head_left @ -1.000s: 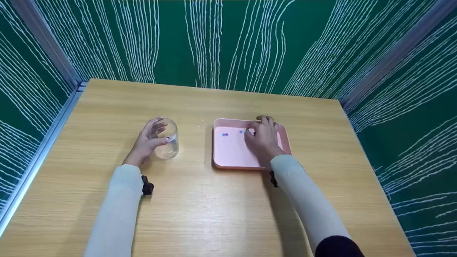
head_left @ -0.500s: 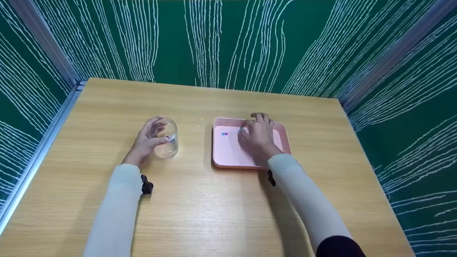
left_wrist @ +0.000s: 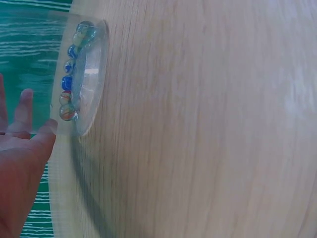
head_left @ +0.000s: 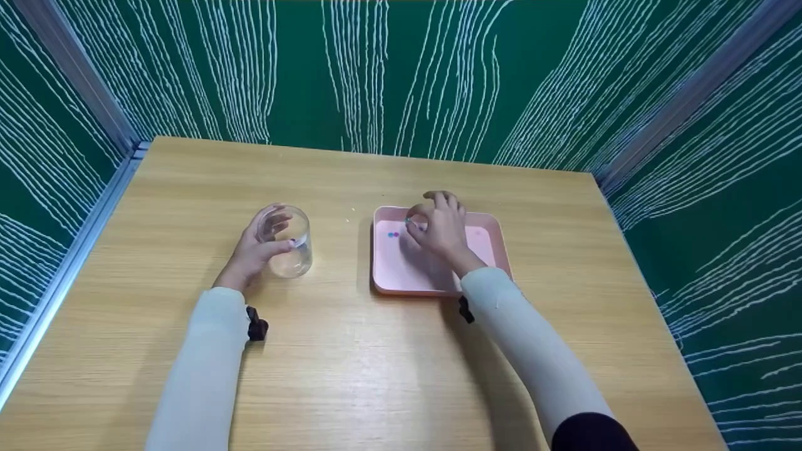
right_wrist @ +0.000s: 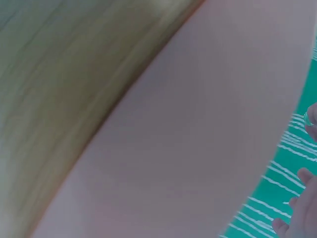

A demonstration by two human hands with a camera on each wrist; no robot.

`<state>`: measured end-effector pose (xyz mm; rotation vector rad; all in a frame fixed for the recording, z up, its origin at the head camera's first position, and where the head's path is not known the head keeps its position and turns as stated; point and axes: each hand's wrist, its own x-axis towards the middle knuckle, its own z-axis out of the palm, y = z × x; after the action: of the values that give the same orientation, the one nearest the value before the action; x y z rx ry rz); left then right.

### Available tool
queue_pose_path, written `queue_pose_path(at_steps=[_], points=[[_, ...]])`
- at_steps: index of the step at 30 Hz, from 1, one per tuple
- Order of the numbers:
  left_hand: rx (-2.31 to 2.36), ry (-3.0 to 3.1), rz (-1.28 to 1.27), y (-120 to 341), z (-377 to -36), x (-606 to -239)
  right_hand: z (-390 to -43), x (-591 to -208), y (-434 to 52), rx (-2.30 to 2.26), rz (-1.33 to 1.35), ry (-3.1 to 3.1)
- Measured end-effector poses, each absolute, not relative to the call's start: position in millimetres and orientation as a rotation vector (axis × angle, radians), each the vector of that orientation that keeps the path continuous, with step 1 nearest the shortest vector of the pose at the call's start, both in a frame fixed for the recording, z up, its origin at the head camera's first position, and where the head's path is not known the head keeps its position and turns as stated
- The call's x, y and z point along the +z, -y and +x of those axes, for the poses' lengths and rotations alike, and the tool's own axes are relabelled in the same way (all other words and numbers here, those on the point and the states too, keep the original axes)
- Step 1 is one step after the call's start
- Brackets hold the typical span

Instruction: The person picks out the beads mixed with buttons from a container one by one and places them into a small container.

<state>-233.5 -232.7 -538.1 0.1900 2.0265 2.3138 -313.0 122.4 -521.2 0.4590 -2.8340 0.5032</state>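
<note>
My left hand (head_left: 254, 252) holds a clear cup (head_left: 294, 266) standing on the table, thumb at the near side and fingers behind it. In the left wrist view, several glass marbles (left_wrist: 67, 83) lie along the bottom of the cup, some clear, some with blue or reddish swirls. Above the pink tray (head_left: 401, 275), my right hand (head_left: 443, 228) pinches a small greenish marble (head_left: 408, 220) between thumb and forefinger. That marble (right_wrist: 307, 119) shows at the right edge of the right wrist view. Small blue and pink balls (head_left: 393, 235) lie in the tray's left part.
A light wooden table (head_left: 351, 363) carries the cup and the tray, with a gap between them. Tiny pale specks (head_left: 351, 215) lie in that gap. Green panels (head_left: 307, 81) with white lines stand behind and at both sides.
My right hand has moved left and slightly up across the tray, with the greenish marble between its fingertips. The left hand and the cup have stayed put.
</note>
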Motion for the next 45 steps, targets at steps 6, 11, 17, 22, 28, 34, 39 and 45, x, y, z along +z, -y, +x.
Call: queue_pose_path(at_steps=[6,11,17,22,28,34,39,45], points=[[2.323,-2.023,0.163,231.8,-233.9,-538.6,-308.4,-515.5,-108.0,0.531,0.53,2.785],[2.317,-2.034,0.148,231.1,-233.9,-539.0,-301.4,-512.1,-95.3,0.533,0.593,2.748],[2.334,-2.021,0.149,230.7,-233.8,-539.5,-293.8,-506.8,-78.0,0.544,0.643,2.733],[2.331,-2.022,0.148,230.3,-233.4,-539.0,-287.2,-502.7,-62.3,0.617,0.666,2.705],[2.273,-2.053,0.116,230.6,-233.2,-537.4,-276.9,-504.8,-46.6,0.68,0.697,2.68],[2.293,-2.035,0.13,230.9,-233.9,-537.4,-272.3,-504.7,-33.3,0.717,0.716,2.669],[2.309,-2.046,0.128,231.4,-234.5,-537.8,-268.8,-501.2,-22.3,0.771,0.721,2.686],[2.325,-2.04,0.116,230.9,-234.8,-538.1,-262.0,-497.9,-8.7,0.831,0.731,2.688]])
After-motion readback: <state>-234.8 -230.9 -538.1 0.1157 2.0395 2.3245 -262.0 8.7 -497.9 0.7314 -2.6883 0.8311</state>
